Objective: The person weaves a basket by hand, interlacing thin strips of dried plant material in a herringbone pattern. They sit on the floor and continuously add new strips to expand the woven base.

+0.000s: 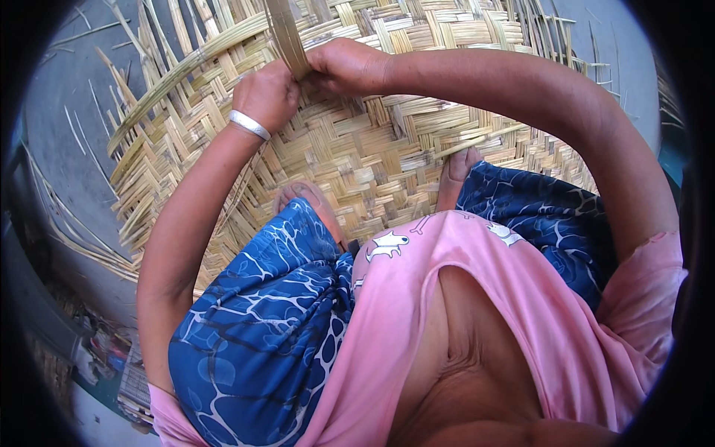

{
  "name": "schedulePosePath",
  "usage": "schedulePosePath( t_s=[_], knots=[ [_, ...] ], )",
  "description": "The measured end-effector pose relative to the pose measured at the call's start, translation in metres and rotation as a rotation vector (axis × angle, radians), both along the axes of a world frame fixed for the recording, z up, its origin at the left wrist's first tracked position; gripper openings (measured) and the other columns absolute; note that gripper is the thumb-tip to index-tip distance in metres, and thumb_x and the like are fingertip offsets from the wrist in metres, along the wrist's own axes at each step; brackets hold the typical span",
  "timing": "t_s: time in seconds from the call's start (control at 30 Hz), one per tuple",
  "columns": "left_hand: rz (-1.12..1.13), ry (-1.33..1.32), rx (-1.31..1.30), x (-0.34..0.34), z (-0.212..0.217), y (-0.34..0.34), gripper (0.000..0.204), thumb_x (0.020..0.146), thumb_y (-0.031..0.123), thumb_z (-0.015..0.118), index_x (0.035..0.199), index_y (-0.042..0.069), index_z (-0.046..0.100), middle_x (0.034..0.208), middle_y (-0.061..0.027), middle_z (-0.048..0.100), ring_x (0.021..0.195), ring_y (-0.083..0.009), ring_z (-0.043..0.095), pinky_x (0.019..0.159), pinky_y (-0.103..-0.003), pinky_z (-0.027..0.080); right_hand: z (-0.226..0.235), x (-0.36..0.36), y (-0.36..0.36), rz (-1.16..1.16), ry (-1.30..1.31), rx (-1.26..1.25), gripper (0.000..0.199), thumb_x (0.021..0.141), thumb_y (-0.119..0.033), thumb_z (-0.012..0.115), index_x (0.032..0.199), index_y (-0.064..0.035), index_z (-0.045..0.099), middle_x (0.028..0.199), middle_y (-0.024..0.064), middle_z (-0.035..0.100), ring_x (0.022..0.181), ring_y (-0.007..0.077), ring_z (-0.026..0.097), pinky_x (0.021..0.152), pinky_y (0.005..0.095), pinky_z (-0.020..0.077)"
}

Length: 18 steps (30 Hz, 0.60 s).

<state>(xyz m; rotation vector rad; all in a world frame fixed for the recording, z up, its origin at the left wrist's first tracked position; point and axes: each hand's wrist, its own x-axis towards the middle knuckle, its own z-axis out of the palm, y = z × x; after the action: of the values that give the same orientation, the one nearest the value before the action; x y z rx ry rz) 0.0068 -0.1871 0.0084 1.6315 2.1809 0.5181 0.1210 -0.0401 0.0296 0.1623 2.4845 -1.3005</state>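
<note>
A flat, pale brown strip (pixel 285 36) stands up from the upper part of a woven mat (pixel 350 160), its lower end between the two hands. The right hand (pixel 346 67) is closed, its fingers pinched on that end. The left hand (pixel 268 94) is curled into a fist just beside it; its fingertips are hidden, so I cannot tell whether it grips the strip too. A white band (pixel 249 124) circles the left wrist. The mat's edges end in loose strips, spread over a grey floor (pixel 71 93). Both bare feet (pixel 456 173) rest on the weave. Nearer lie blue patterned clothing (pixel 257 320) and a pink top (pixel 376 335) printed with white animal figures and bone outlines.
</note>
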Motion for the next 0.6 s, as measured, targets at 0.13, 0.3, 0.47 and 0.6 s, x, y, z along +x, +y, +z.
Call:
schedulePosePath(
  t_s=[0.13,0.3,0.47,0.6],
  knots=[
    [0.391,-0.225,0.064,-0.033,-0.001,0.015,0.017,0.081,0.023,0.058,0.084,0.006,0.062,0.066,-0.0106,0.061,0.060,-0.0188,0.060,0.057,-0.033,0.046,-0.008,-0.004,0.002,0.010,-0.061,0.025,0.021,0.081,-0.019,0.058,0.100,-0.0122,0.064,0.091,0.0137,0.065,0.087,0.0306,0.062,0.078,0.0372,0.0483],
    [0.405,-0.616,0.104,-0.102,0.021,0.031,0.014,0.087,0.021,0.058,0.081,0.009,0.058,0.057,0.0053,0.050,0.046,-0.0019,0.046,0.041,-0.018,0.033,-0.003,-0.008,-0.002,0.022,-0.082,0.041,0.020,0.081,-0.021,0.057,0.097,-0.0122,0.065,0.090,0.0135,0.065,0.086,0.0316,0.062,0.077,0.0382,0.0485],
    [0.105,-1.007,-0.674,-0.057,0.028,-0.016,0.014,0.086,0.015,0.060,0.077,0.006,0.053,0.056,0.0033,0.047,0.040,-0.0063,0.045,0.037,-0.021,0.035,0.001,-0.016,-0.008,0.104,-0.143,0.159,0.019,0.080,-0.021,0.058,0.096,-0.0128,0.065,0.089,0.0122,0.065,0.086,0.0322,0.061,0.076,0.0393,0.0483],
    [-0.019,-0.983,-0.678,-0.042,0.024,-0.033,0.018,0.084,0.019,0.066,0.080,0.005,0.054,0.059,0.0021,0.051,0.046,-0.0065,0.048,0.041,-0.022,0.037,0.004,-0.018,-0.007,0.155,-0.149,0.182,0.019,0.079,-0.022,0.059,0.095,-0.0133,0.064,0.088,0.0119,0.065,0.084,0.0322,0.061,0.075,0.0400,0.0484]
  ],
)
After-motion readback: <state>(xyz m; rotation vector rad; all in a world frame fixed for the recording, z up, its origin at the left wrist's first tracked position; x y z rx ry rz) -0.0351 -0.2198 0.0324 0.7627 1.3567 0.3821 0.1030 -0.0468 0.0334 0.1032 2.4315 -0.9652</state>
